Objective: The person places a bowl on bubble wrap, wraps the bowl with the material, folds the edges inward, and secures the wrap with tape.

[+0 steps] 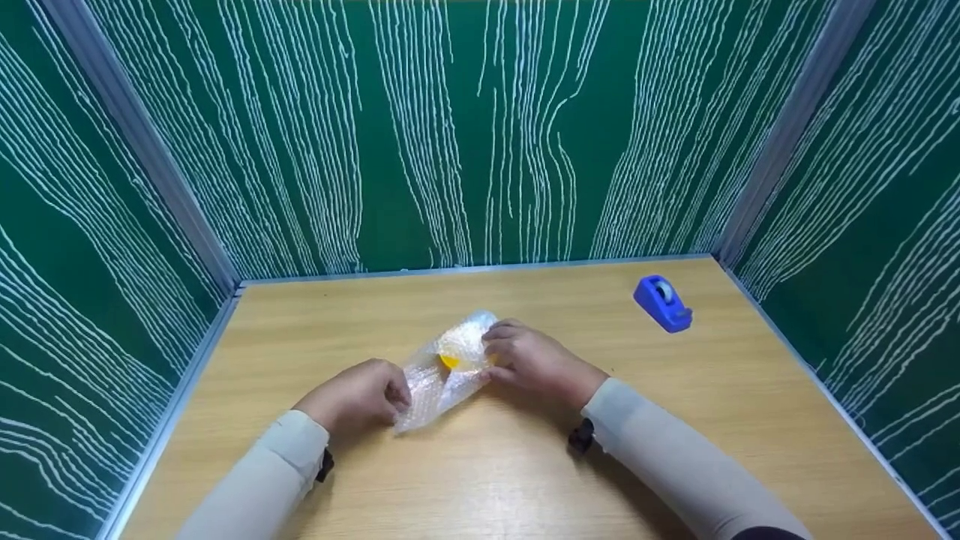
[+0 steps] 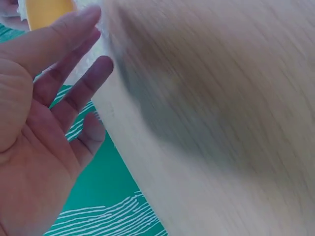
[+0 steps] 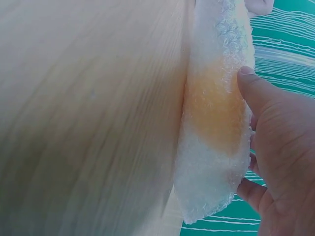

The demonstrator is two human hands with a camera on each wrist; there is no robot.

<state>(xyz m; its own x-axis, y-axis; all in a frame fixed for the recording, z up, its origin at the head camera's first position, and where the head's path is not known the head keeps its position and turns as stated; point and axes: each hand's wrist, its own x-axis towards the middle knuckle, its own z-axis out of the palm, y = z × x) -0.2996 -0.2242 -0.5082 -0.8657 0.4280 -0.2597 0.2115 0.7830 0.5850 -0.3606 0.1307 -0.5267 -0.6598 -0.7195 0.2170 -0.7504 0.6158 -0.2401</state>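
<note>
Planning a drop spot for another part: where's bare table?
Free on the table: between left forearm and right forearm; between left hand and left wall; between wrap and back wall; between right forearm and right wall. Crowded: the centre, with left hand and right hand at the wrap, and the back right, where the dispenser sits.

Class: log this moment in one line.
right hand: grips bubble wrap; left hand: at its near end; yellow object: partly covered; blue tape dispenser: untouched
</note>
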